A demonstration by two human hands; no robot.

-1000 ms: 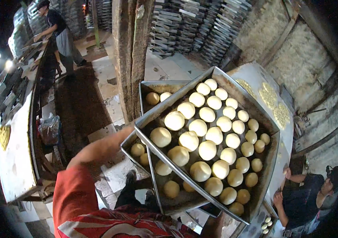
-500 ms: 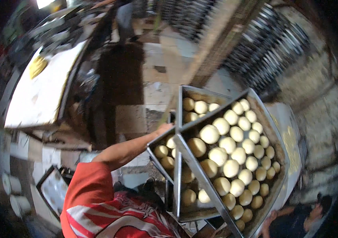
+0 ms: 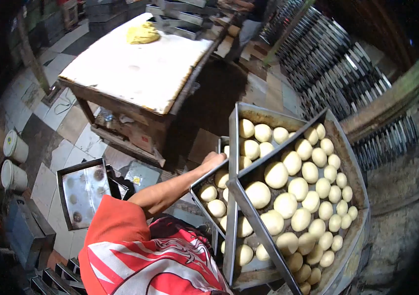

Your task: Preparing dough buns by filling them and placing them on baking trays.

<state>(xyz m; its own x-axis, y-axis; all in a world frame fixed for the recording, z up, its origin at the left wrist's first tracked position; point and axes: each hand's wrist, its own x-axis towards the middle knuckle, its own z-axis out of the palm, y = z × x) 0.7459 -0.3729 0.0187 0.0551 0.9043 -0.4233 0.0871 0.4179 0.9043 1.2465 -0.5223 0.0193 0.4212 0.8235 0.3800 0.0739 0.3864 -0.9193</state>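
Observation:
A stack of metal baking trays fills the right of the head view, the trays set crosswise on one another. Pale round dough balls (image 3: 298, 189) lie in rows in the top tray (image 3: 261, 228); more sit in the trays below. My left arm reaches out to the stack, and my left hand (image 3: 214, 160) is closed at the edge of a lower tray (image 3: 203, 186), its fingers partly hidden. My right hand is out of sight.
Left of the stack stands a white-topped table (image 3: 136, 69) with a yellow cloth (image 3: 143, 33) and metal pans (image 3: 175, 19). An empty tray (image 3: 84, 191) and white buckets (image 3: 15, 174) are on the floor. Stacked pans (image 3: 325, 59) line the far right; a person (image 3: 251, 24) stands beyond the table.
The view has swung left, bringing the table nearer the middle. The person at the lower right has left the picture. My left hand stays at the tray edge.

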